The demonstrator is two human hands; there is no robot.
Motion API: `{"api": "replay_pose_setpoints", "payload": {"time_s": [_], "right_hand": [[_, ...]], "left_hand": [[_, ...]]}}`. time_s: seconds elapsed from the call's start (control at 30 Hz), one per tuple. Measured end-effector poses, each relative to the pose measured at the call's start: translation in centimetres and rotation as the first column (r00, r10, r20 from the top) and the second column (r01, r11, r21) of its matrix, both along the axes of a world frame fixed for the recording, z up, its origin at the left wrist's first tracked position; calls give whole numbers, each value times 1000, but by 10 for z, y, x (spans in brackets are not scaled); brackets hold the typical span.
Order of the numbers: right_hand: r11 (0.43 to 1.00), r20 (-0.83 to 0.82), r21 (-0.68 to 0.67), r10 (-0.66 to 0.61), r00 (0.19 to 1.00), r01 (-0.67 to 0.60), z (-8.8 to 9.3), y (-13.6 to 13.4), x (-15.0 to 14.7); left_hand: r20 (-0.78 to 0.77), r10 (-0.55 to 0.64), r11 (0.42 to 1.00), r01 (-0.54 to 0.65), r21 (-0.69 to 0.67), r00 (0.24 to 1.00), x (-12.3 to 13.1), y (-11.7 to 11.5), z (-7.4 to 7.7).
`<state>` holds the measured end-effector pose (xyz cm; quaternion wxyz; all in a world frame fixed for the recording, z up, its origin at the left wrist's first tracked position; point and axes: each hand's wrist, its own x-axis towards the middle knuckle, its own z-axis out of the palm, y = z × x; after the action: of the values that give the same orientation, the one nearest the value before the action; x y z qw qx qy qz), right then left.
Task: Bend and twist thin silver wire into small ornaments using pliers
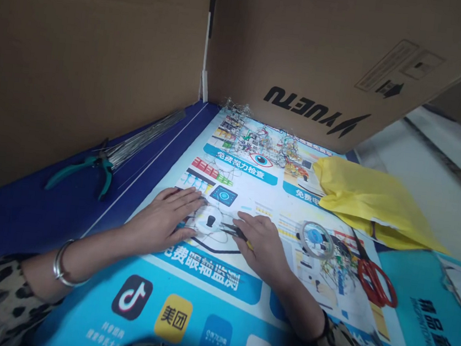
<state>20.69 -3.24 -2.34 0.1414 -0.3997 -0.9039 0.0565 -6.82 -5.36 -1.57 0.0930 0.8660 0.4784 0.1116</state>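
Cardboard panels (81, 56) wall in the back and left of the blue tabletop (22, 210), and a glossy printed poster (198, 308) covers most of it; both hands work near the poster's middle. The left hand (167, 218) lies palm down with fingers spread and pressed flat on the sheet, a metal bangle (60, 266) at its wrist; the right hand (263, 249) is curled and pinches a slim dark tool (233, 230), whose tip points left toward a pale round spot (210, 221) between the two hands; I cannot tell whether that spot is printed or a loose piece.

The work looks fine and close; it would go best with the left palm firm so the sheet cannot slide, the fingertips just beside the spot but clear of the tip, and the tool low and steady, moved from the fingers rather than the arm.

Right of the hands lies a roll of clear tape (316, 239), with red-handled scissors (374, 278) beyond it and a crumpled yellow bag (371, 203) behind; a tangle of bent wire bits (259, 137) sits near the back; on the left, well apart, teal-handled pliers (89, 171) rest against a bundle of straight wires (147, 136).
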Motion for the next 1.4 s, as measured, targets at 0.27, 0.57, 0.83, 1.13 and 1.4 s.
{"api": "replay_pose_setpoints", "payload": {"time_s": [0.27,0.57,0.83,1.13,1.4], "right_hand": [[999,-12,13,-33,999,33,0,1,1],[985,-77,68,163,984,-158,0,0,8],[957,-2,-31,289,957,-289,8,-1,3],[962,-17,-71,261,965,-262,6,1,2],[971,-36,-96,218,975,-220,5,1,1]], "left_hand": [[90,84,992,-92,90,992,0,0,2],[362,251,961,-276,17,898,-2,15,-6],[352,302,953,-291,-84,886,3,27,-1],[245,262,965,-259,-46,933,10,39,0],[242,226,974,-220,-53,944,6,42,-2]]}}
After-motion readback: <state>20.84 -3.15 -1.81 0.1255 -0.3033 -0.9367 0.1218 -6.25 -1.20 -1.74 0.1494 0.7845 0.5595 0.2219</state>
